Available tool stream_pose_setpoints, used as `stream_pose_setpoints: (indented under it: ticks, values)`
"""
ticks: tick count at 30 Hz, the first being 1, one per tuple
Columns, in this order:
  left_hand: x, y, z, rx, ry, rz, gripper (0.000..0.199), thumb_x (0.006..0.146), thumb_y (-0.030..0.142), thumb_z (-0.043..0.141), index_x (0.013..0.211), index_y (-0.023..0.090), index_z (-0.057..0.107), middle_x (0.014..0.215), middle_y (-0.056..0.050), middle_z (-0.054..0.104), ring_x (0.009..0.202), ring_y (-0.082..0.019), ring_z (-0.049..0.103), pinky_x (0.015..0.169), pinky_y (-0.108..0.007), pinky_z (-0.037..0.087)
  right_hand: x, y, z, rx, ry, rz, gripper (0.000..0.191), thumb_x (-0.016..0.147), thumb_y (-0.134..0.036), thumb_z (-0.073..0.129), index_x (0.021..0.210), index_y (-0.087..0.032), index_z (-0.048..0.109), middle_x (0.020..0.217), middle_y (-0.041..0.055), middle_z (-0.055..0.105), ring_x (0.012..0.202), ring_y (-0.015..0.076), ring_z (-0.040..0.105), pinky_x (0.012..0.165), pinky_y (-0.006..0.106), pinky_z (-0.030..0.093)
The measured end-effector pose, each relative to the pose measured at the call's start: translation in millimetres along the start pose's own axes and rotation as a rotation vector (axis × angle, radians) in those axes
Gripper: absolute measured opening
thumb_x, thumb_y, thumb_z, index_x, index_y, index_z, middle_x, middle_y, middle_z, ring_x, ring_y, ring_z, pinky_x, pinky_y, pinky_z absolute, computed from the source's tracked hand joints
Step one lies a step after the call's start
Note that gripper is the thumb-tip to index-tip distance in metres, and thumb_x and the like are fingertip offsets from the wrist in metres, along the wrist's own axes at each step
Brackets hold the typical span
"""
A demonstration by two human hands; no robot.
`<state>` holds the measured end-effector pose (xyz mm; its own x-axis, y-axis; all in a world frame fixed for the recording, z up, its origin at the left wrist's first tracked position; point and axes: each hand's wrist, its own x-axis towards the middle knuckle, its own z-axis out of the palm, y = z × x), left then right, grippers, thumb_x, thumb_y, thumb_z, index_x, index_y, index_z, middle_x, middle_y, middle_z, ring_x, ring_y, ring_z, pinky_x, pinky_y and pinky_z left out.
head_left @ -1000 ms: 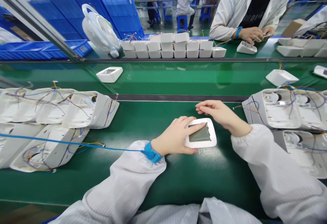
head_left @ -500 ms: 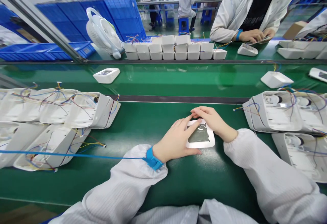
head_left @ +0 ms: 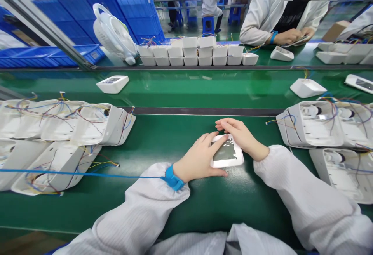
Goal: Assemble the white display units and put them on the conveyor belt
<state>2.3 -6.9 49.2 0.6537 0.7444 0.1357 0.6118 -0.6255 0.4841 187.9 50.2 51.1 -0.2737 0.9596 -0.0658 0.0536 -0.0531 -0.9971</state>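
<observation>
A white display housing (head_left: 240, 158) with a grey-green screen lies in front of me, low over the green work surface. My left hand (head_left: 198, 157) grips it from the left, thumb along the near edge and a finger laid across the screen. A blue wrist strap with a cord is on that wrist. At the far right corner of the housing, my right hand (head_left: 243, 136) is closed against its side, fingers held together and pointing left. The fingertips of both hands almost meet past the far edge. Part of the screen is covered by my left hand.
Open white housings (head_left: 96, 125) with loose wires stand stacked on the left; more white housings (head_left: 310, 127) are at the right. On the green belt (head_left: 180, 90) beyond sit several white units. Across it are a fan (head_left: 115, 37), stacked housings (head_left: 190, 51) and a co-worker's hands (head_left: 291, 36).
The view has shifted slightly, and the units on the belt appear further left. Both hands keep their hold on the display housing. The co-worker's hands have moved a little.
</observation>
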Motion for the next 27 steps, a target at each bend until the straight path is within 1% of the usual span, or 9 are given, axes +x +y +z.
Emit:
stream_pose_setpoints:
  ticks: [3,6,11,14,16,18,21,25,27]
  values:
    - [0,1,3.6,-0.015,0.046,-0.063,0.123,0.054,0.072,0.078,0.152,0.022,0.023,0.150,-0.022,0.035,0.136,-0.041,0.038,0.110,-0.060,0.035,-1,0,0,0.064,-0.002,0.010,0.037,0.080,-0.051,0.067,0.099,-0.019,0.070,0.100,0.0072,0.073,0.099,0.0214,0.067,0.091,0.039,0.051]
    - [1,2,6.8,-0.014,0.047,-0.046,0.127,0.052,0.073,0.078,0.152,0.020,0.021,0.148,-0.023,0.036,0.135,-0.042,0.037,0.110,-0.062,0.032,-3,0,-1,0.090,-0.016,-0.020,0.034,0.078,-0.047,0.071,0.099,-0.020,0.070,0.102,0.0062,0.073,0.101,0.0217,0.067,0.092,0.039,0.050]
    - [1,5,12.1,0.004,0.068,-0.048,0.109,0.060,0.051,0.081,0.149,0.018,0.028,0.137,-0.019,0.046,0.126,-0.038,0.045,0.107,-0.056,0.038,-4,-1,-2,-0.009,0.065,-0.101,0.031,0.081,-0.045,0.066,0.100,-0.021,0.069,0.107,0.0067,0.072,0.103,0.0221,0.066,0.092,0.039,0.051]
    - [0,5,15.7,0.047,0.231,-0.104,0.091,0.070,0.043,0.074,0.146,0.017,0.032,0.134,-0.018,0.048,0.123,-0.036,0.047,0.106,-0.054,0.040,-6,-1,1,-0.226,0.193,-0.101,0.036,0.086,-0.047,0.060,0.111,-0.021,0.066,0.119,0.0093,0.069,0.105,0.0232,0.066,0.092,0.040,0.050]
    - [0,3,16.0,0.124,0.358,-0.132,0.082,0.076,0.043,0.069,0.145,0.017,0.034,0.137,-0.020,0.046,0.128,-0.038,0.044,0.108,-0.057,0.037,-7,0,2,-0.402,0.202,-0.076,0.043,0.090,-0.050,0.056,0.121,-0.022,0.062,0.124,0.0102,0.066,0.106,0.0249,0.065,0.094,0.042,0.049]
    - [1,-1,13.1,0.142,0.405,-0.098,0.084,0.076,0.049,0.070,0.145,0.016,0.036,0.138,-0.021,0.046,0.129,-0.039,0.043,0.109,-0.058,0.035,-9,2,2,-0.523,0.168,-0.073,0.046,0.092,-0.054,0.050,0.123,-0.022,0.062,0.122,0.0098,0.068,0.107,0.0262,0.065,0.094,0.044,0.047]
    - [2,-9,3.9,-0.057,0.420,-0.070,0.086,0.076,0.056,0.069,0.145,0.017,0.036,0.133,-0.018,0.055,0.123,-0.034,0.052,0.107,-0.053,0.041,-10,7,-1,-0.548,0.153,-0.127,0.047,0.093,-0.057,0.046,0.116,-0.021,0.065,0.115,0.0090,0.070,0.102,0.0262,0.065,0.091,0.042,0.049]
    - [4,-22,-5.9,-0.409,0.431,-0.248,0.053,0.090,0.046,0.055,0.135,0.019,0.050,0.112,-0.009,0.071,0.098,-0.023,0.068,0.089,-0.039,0.054,-12,11,-6,-0.525,0.181,-0.291,0.049,0.094,-0.058,0.045,0.120,-0.021,0.063,0.116,0.0089,0.070,0.099,0.0254,0.066,0.086,0.038,0.051]
    - [4,-24,-7.8,-0.434,0.414,-0.220,0.042,0.092,0.043,0.053,0.126,0.019,0.059,0.113,-0.007,0.072,0.099,-0.022,0.069,0.089,-0.035,0.054,-14,12,-7,-0.520,0.191,-0.374,0.050,0.095,-0.057,0.042,0.123,-0.021,0.062,0.118,0.0095,0.069,0.102,0.0257,0.066,0.088,0.039,0.051]
